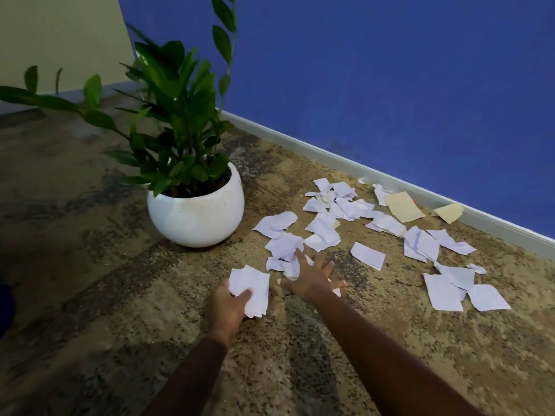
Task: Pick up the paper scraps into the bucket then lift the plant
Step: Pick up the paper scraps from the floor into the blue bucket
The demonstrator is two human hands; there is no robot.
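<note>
Left hand: we saw the left hand [229, 301] low over the carpet [90, 265], its thumb and fingers curled round a small stack of white scraps [252, 285] that stood up out of the grip.
Right hand: the right hand [312, 279] was just beside it, palm down, fingers straight and splayed wide, holding nothing. Its forefinger reached onto a crumpled white piece [285, 246]. We could not tell whether the palm pressed on the floor.
Nearest paper: a few white pieces lay under and around the spread fingers, some overlapping.
Loose paper: most of the paper scraps [345, 205] were scattered on the carpet beyond and to the right of the hands, from near the pot out towards the baseboard [360, 169]. One flat piece [368, 255] lay alone, and a cluster of larger sheets [450, 288] lay far to the right.
Tan paper: we counted two tan pieces [404, 207] among the farthest scraps, the right one up against the baseboard.
Plant: the plant [180, 115] stood upright in a round white pot [195, 217] on the carpet, left of the scattered paper and beyond the left hand, apart from both hands.
Surroundings: a blue wall [390, 70] rose behind the paper, and a paler wall [60, 31] stood behind the leaves.
Left edge: we noted a dark blue shape [4, 307] but could not tell what it was.
</note>
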